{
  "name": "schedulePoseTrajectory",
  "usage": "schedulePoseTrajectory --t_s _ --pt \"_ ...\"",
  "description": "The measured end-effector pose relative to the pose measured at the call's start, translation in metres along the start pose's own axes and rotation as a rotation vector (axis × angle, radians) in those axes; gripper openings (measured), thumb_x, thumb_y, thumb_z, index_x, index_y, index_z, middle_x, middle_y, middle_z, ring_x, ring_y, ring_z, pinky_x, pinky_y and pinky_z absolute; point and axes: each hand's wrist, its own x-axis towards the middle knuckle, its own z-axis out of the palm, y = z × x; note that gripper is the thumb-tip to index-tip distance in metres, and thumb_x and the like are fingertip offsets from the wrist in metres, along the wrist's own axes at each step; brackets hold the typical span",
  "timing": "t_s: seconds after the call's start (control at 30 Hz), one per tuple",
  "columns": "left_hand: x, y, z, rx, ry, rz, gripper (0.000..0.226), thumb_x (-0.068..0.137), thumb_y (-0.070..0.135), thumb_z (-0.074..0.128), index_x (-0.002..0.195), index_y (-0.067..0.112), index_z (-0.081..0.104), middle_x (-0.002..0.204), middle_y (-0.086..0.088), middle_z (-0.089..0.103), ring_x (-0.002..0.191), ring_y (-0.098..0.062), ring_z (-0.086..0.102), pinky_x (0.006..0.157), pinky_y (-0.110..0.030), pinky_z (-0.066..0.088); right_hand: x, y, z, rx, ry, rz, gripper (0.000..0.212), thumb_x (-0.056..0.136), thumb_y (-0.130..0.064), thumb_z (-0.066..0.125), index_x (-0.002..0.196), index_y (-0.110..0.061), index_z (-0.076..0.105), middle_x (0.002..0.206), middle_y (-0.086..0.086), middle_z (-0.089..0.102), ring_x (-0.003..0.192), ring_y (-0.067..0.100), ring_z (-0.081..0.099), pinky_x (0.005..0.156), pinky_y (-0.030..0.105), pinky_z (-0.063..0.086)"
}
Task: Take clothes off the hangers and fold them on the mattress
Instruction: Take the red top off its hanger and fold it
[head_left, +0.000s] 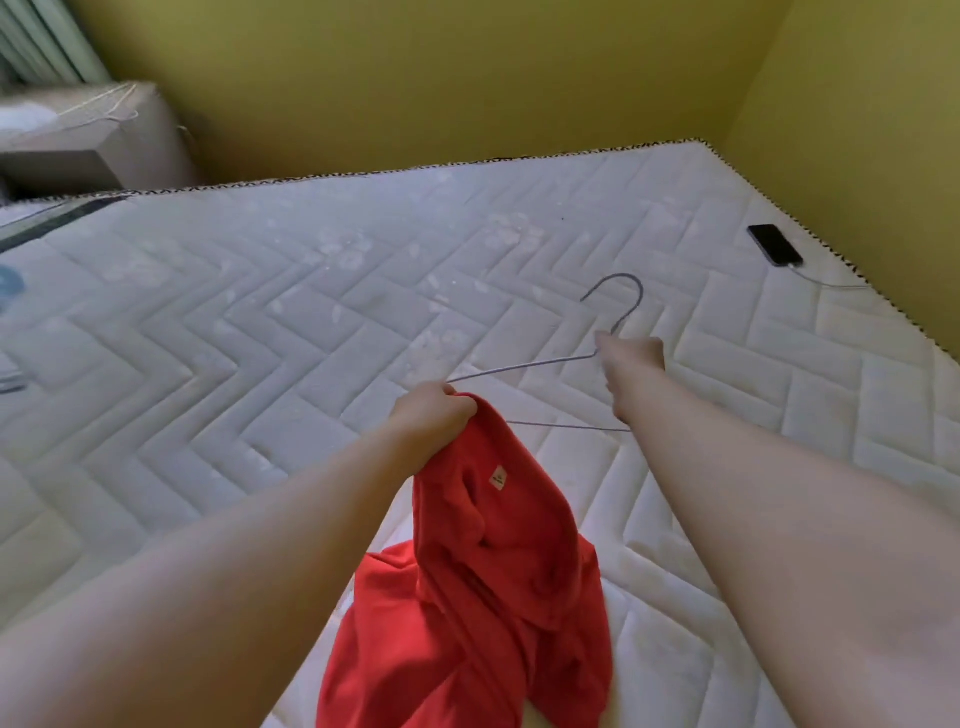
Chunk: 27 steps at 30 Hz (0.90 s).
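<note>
Red garment in your left hand (436, 415), hanger in your right hand (631, 358)!

Your left fingers are bunched tight around the top of the red fabric garment (493, 571), which hangs down onto the white quilted mattress (260, 312). Your right fingers are wrapped round the thin grey wire hanger (519, 369) just under its hook, above the mattress. A black phone (774, 244) lies near the mattress's right edge.

Soft daylight, blurred wide-angle edges
</note>
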Motion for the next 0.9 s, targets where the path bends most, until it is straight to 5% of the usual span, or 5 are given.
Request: schedulePoseTrajectory --t_s 0.1,0.2,0.33,0.53,0.9 --pt "0.011 -0.004 -0.003 -0.017 0.022 -0.005 0.016 0.086 0.022 0.051 0.094 0.016 0.063 0.082 -0.002 0.058 0.082 -0.022 0.056 0.065 -0.027 0.044 -0.006 0.007 0.02 -0.103 -0.137 -0.073 0.051 0.093 -0.016 0.049 0.141 -0.01 0.034 0.132 0.007 0.046 0.107 0.022 0.048 0.087 0.029 0.038" --pt "0.017 -0.007 -0.002 -0.044 0.047 -0.001 0.017 0.087 0.023 0.051 0.098 0.016 0.063 0.079 0.0 0.055 0.074 -0.017 0.052 0.067 -0.027 0.046 -0.031 0.028 0.024 -0.259 -0.408 -0.109 0.024 0.088 -0.006 0.053 0.111 -0.008 0.059 0.116 0.013 0.056 0.089 0.021 0.05 0.069 0.022 0.038" --pt "0.018 -0.003 0.0 -0.084 0.069 0.056 0.019 0.089 0.023 0.051 0.101 0.017 0.064 0.095 -0.005 0.061 0.089 -0.022 0.056 0.079 -0.031 0.047 -0.045 0.071 0.03 -0.492 -0.659 -0.046 0.019 0.079 -0.003 0.06 0.094 -0.013 0.066 0.096 0.011 0.064 0.085 0.022 0.06 0.086 0.035 0.049" --pt "0.006 0.006 -0.011 -0.178 0.085 0.128 0.011 0.091 0.023 0.05 0.096 0.02 0.059 0.089 -0.002 0.059 0.087 -0.022 0.056 0.072 -0.032 0.047 -0.042 0.105 0.013 -0.99 -0.378 0.0 0.037 0.083 -0.011 0.048 0.117 -0.014 0.059 0.119 0.011 0.06 0.11 0.029 0.059 0.094 0.034 0.048" --pt "-0.081 0.031 -0.094 0.407 0.167 0.159 0.023 0.084 0.008 0.043 0.103 0.012 0.056 0.102 -0.012 0.057 0.088 -0.027 0.052 0.068 -0.029 0.04 -0.112 0.02 -0.06 -0.607 -0.011 -0.121 0.042 0.088 -0.007 0.031 0.124 -0.013 0.051 0.123 0.014 0.055 0.113 0.035 0.053 0.097 0.04 0.044"
